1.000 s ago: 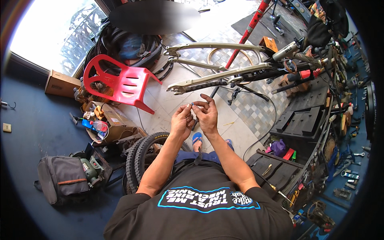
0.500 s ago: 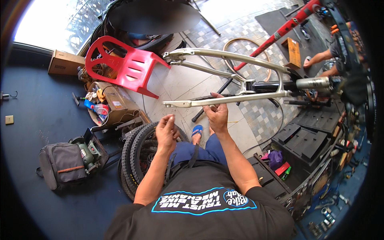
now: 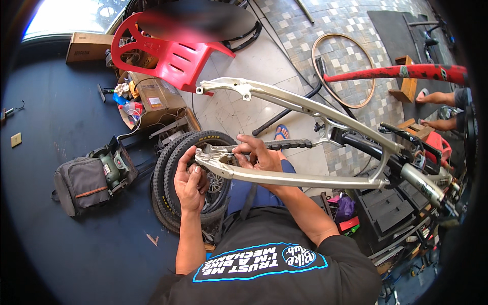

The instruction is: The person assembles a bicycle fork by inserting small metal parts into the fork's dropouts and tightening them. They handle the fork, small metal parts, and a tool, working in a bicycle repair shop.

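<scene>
A bare silver bicycle frame (image 3: 290, 177) stretches from the right toward me, its rear stays pointing left. Around the tip of the nearer dropout, my left hand (image 3: 190, 192) is closed, with forefinger and thumb at its end. My right hand (image 3: 265, 156) reaches up behind the nearer stay into the gap between the stays. Its fingers are bent together near the inner side of the dropout; whatever they pinch is too small to make out. A black ribbed guard (image 3: 291, 144) lies along the stay just beyond my right hand.
Bicycle wheels with knobby tyres (image 3: 165, 173) stand below my left hand. Farther off are a red plastic chair (image 3: 180, 63), a cardboard box of odds and ends (image 3: 152, 99) and a grey backpack (image 3: 81, 183). A red frame tube (image 3: 391, 72) and black tool cases (image 3: 381, 213) occupy the right.
The frame has turned, bringing its nearer stay closer to me. My left hand has come up onto the dropout; my right hand has shifted left, from under the stay to between the stays.
</scene>
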`<state>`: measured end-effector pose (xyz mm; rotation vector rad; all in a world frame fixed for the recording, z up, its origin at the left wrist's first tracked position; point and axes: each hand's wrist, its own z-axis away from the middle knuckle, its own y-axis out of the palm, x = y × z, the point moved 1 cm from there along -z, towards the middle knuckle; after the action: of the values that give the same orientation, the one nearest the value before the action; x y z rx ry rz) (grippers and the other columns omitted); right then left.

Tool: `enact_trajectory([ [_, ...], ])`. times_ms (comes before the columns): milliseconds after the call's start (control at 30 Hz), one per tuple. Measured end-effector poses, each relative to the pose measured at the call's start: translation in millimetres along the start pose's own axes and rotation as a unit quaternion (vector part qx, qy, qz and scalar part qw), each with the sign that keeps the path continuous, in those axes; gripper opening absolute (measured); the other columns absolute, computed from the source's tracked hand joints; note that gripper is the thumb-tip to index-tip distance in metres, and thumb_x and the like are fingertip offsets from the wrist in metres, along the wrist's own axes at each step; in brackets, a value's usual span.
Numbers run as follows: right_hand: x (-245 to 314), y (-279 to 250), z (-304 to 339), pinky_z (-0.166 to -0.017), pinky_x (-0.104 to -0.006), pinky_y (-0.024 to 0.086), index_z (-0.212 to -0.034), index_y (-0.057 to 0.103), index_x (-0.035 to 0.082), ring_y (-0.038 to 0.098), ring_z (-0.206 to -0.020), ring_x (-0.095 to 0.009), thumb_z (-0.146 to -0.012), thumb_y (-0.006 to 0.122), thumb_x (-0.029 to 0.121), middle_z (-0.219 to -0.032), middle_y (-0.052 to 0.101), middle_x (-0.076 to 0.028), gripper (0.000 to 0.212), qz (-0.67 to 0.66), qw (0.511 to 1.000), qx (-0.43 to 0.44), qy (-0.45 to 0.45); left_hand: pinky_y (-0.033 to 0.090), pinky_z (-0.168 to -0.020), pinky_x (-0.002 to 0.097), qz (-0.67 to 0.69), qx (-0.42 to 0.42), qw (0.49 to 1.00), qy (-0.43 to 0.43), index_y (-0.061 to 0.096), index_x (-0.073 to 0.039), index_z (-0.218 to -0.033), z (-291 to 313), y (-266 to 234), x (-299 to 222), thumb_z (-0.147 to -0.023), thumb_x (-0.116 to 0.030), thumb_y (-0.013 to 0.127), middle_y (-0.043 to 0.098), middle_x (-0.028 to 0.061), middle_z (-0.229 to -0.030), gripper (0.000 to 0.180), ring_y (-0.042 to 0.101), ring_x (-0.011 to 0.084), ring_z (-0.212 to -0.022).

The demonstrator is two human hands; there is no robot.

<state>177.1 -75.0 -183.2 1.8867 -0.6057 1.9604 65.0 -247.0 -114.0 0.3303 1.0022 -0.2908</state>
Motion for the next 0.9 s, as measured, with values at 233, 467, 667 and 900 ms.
enact_trajectory([
  [233,-12,3,-3,-0.055,-0.0283,0.055,-0.143,0.048,0.016,0.069,-0.063,-0.015,-0.09,0.075,0.006,-0.098,0.078,-0.006,0.06,0.047,0.995,0.002,-0.085,0.028,-0.042,0.0162,0.013,-0.01,1.0,0.024,0.045,-0.004,-0.149,3,6,2,-0.1,-0.009,0.062,0.067,0.0021,-0.093,0.052,0.035,-0.0002,-0.052],
  [467,-7,-3,-11,-0.058,-0.0308,0.058,-0.148,0.044,0.017,0.072,-0.064,-0.018,-0.089,0.074,0.006,-0.102,0.078,-0.006,0.068,0.042,0.993,0.068,-0.085,0.029,-0.042,0.015,0.005,-0.023,0.999,0.028,0.044,-0.006,-0.149,5,16,-2,-0.099,-0.008,0.061,0.069,0.0048,-0.099,0.053,0.036,-0.0003,-0.053],
  [667,-13,2,-11,-0.058,-0.0363,0.058,-0.153,0.04,0.02,0.076,-0.077,-0.023,-0.089,0.068,0.01,-0.099,0.077,-0.003,0.071,0.065,0.991,0.065,-0.101,0.03,-0.043,0.0149,0.018,-0.018,0.999,0.025,0.046,-0.006,-0.148,6,19,-5,-0.099,-0.007,0.062,0.066,0.0012,-0.095,0.052,0.037,-0.0001,-0.055],
  [900,-9,-6,-9,-0.067,-0.0394,0.061,-0.154,0.036,0.017,0.076,-0.083,-0.03,-0.09,0.065,0.006,-0.113,0.076,-0.006,0.071,0.074,0.985,0.141,-0.068,0.031,-0.042,0.016,0.02,-0.03,0.999,0.015,0.047,-0.006,-0.147,7,18,-4,-0.099,-0.008,0.059,0.057,-0.0034,-0.083,0.049,0.037,0.0008,-0.053],
])
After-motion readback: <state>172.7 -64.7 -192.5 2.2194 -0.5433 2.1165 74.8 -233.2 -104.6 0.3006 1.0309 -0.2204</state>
